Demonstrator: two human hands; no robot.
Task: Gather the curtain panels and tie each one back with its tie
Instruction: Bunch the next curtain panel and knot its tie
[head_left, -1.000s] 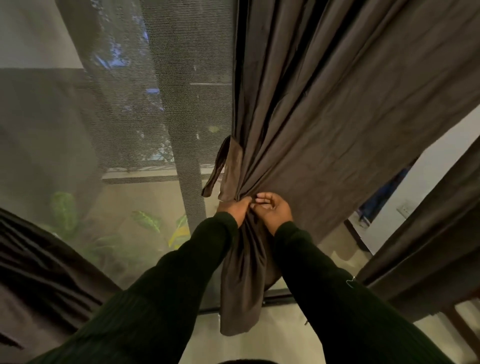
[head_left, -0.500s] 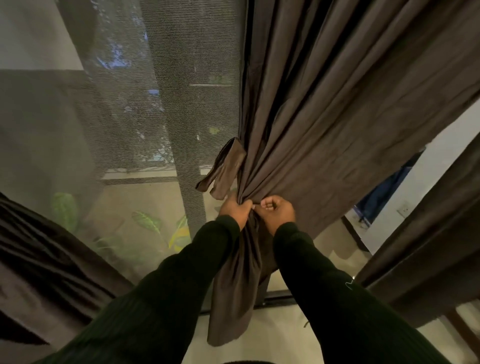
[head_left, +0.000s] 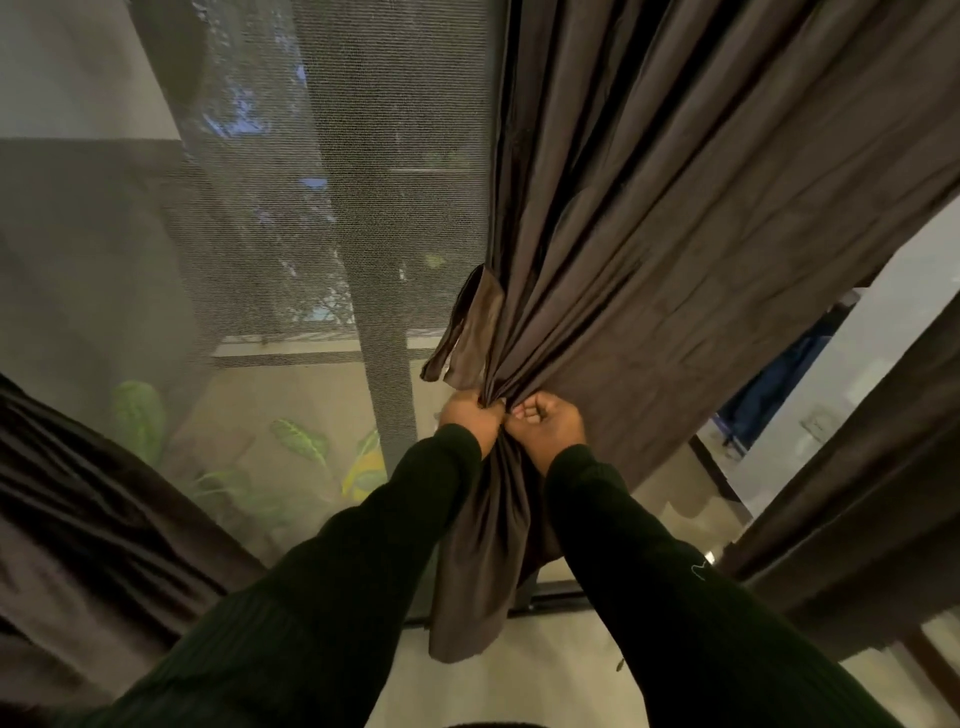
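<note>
A dark brown curtain panel (head_left: 675, 234) hangs from the top right and is bunched into a narrow waist at the centre. My left hand (head_left: 470, 418) and my right hand (head_left: 548, 423) sit side by side at that waist, both gripping fabric with curled fingers. Whether they hold the tie or the curtain itself I cannot tell. A loose brown tie end (head_left: 467, 338) sticks up and left just above my left hand. The curtain's lower tail (head_left: 478, 571) hangs down between my dark-sleeved forearms.
A mesh window screen (head_left: 311, 208) fills the left, with green plants (head_left: 301, 441) outside. Another dark curtain (head_left: 78, 519) lies at lower left, a third (head_left: 857, 493) at right. A white wall with a socket (head_left: 818, 423) shows at right. Pale floor lies below.
My hands have stayed at the curtain's waist and closed tighter together. The loose tie end swung out to the left, then came back up beside the curtain.
</note>
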